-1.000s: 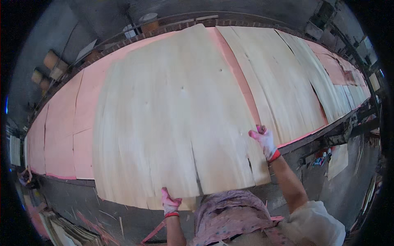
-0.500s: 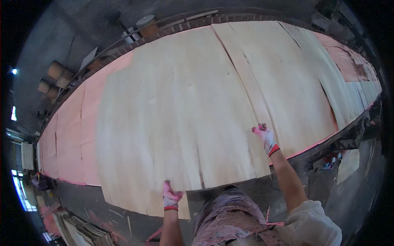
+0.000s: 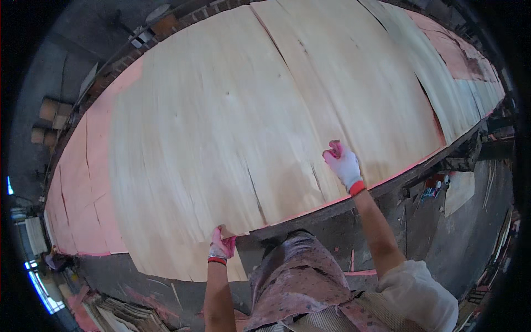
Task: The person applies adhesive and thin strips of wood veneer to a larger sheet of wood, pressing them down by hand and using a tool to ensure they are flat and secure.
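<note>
A large pale veneer sheet point(image 3: 210, 133) lies over a long bed of pink-coated sheets point(image 3: 80, 193), beside another pale sheet point(image 3: 354, 88) with long cracks. My left hand point(image 3: 222, 243), in a pink-stained white glove with a red cuff, is closed on the large sheet's near edge, low in the middle. My right hand point(image 3: 340, 163), gloved the same way, is at the sheet's right part near the seam, fingers curled but apart, with nothing visible between them. A further strip of pale veneer hangs below the near edge beside my left hand.
A brick kerb point(image 3: 127, 58) runs along the far side, with buckets point(image 3: 163, 25) and boxes point(image 3: 52, 113) beyond. Stacked boards point(image 3: 121, 312) lie at lower left. A person point(image 3: 54, 259) is small at the far left. A loose board point(image 3: 459, 191) lies on the right-hand floor.
The large sheet has slid and settled against the right-hand sheet, covering the pink gap between them. Both hands moved away from my body; my right hand appears to have loosened from the sheet's edge.
</note>
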Tool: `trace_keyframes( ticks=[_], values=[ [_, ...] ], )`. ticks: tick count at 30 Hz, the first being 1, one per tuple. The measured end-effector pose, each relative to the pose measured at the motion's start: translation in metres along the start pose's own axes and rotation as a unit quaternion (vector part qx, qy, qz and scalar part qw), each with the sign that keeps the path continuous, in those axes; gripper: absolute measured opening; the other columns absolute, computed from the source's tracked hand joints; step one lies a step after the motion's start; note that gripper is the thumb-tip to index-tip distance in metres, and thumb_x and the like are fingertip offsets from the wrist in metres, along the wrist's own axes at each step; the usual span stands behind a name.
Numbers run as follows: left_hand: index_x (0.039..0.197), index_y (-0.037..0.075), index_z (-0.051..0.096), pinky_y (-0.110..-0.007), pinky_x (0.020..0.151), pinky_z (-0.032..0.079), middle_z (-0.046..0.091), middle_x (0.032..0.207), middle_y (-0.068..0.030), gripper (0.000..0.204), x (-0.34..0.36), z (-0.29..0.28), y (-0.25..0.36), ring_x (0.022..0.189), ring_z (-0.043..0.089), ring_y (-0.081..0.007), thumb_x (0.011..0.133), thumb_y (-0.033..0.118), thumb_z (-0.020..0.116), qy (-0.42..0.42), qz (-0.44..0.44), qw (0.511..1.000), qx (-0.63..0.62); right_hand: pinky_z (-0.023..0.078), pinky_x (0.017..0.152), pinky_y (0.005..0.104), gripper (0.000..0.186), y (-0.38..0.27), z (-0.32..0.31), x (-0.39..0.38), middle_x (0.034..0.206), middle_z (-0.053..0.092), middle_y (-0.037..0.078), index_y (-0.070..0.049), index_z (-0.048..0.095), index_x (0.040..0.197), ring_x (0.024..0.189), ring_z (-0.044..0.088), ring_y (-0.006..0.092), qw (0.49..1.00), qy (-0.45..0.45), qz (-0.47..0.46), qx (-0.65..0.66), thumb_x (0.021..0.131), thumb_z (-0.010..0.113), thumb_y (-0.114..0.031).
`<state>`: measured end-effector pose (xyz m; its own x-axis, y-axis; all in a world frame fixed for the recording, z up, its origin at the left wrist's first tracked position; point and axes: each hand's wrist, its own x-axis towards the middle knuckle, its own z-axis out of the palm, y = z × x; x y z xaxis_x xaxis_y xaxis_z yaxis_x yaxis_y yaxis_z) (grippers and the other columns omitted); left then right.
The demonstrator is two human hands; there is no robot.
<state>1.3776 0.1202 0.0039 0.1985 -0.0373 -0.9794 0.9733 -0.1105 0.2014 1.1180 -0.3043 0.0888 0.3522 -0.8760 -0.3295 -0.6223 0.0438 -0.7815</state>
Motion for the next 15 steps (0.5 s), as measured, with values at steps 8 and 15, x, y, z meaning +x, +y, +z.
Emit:
trace_keyframes(
  ticks=[8,15],
  values=[
    [0.11,0.009,0.056,-0.03,0.071,0.052,0.064,0.097,-0.0075,0.046,0.01,-0.024,-0.004,0.084,0.063,-0.0203,0.089,0.05,0.052,-0.096,0.077,0.986,0.113,0.043,0.092,0.0296,0.036,0.015,0.089,-0.054,0.127,0.054,0.012,-0.002,0.046,0.13,0.111,0.054,0.0182,0.925,0.036,-0.179,0.333,0.094,0.048,-0.006],
    [0.108,0.008,0.06,-0.033,0.071,0.052,0.066,0.092,-0.01,0.045,-0.042,-0.13,-0.01,0.079,0.064,-0.0206,0.086,0.048,0.057,-0.069,0.01,0.985,0.159,0.046,0.088,0.0273,0.032,-0.022,0.114,-0.1,0.114,0.06,0.009,-0.001,0.053,0.124,0.099,0.056,0.0131,0.95,-0.06,-0.156,0.264,0.093,0.048,-0.001]
  ],
)
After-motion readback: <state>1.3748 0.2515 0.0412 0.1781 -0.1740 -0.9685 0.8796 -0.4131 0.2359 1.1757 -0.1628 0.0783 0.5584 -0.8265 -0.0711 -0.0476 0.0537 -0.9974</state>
